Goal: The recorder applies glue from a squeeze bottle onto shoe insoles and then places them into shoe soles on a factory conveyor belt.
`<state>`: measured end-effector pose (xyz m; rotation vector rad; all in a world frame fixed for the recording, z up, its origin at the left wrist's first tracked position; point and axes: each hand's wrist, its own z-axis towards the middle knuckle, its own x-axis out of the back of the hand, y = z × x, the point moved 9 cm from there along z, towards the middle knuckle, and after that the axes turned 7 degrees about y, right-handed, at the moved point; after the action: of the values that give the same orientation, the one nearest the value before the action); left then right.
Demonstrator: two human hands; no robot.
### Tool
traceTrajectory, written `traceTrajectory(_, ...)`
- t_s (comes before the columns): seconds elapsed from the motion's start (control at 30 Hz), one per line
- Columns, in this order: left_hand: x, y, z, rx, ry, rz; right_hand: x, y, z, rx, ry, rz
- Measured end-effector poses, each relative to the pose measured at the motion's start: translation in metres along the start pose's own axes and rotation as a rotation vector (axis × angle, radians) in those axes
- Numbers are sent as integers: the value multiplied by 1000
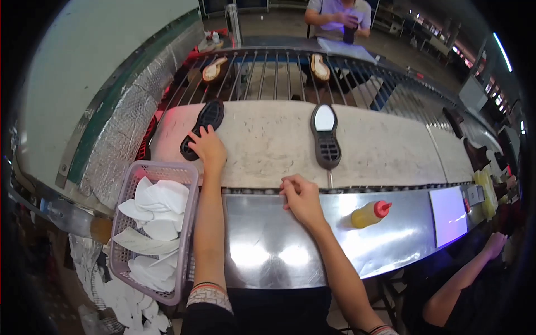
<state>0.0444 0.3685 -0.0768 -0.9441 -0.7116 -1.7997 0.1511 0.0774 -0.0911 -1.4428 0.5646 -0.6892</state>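
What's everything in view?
Soles: 2, black, belt's left and middle
Insert: 1, white, on right sole
Belt: 1, cream, middle
Rods: many, grey, beyond belt
Shoe parts: 2, tan, on rods
Basket: 1, pale purple, left
Pieces: many, white, in and below basket
Bottle: 1, yellow, red cap, on table
Table: 1, silver, front
Sheet: 1, white, table's right
People: at least 2, pale, dark clothes, ahead, right
Clutter: uncounted, mixed, right edge
Left hand: 1, bare, on left sole
Right hand: 1, bare, at table's edge

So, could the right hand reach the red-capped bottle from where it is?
Probably yes: nothing visible stands between the right hand and the bottle on the metal table.
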Motion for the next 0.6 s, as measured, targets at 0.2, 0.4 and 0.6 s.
traceTrajectory(0.2, 6, 15, 25, -58, -86, -14, 1, 3, 14, 3, -15, -12)
traceTrajectory(0.4, 73, 93, 8, -224, -63, -386, 6, -3, 5, 7, 8, 55)
traceTrajectory(0.6, 36, 84, -54, -146, -346, -76, 11, 7, -3, 66, 64, 96)
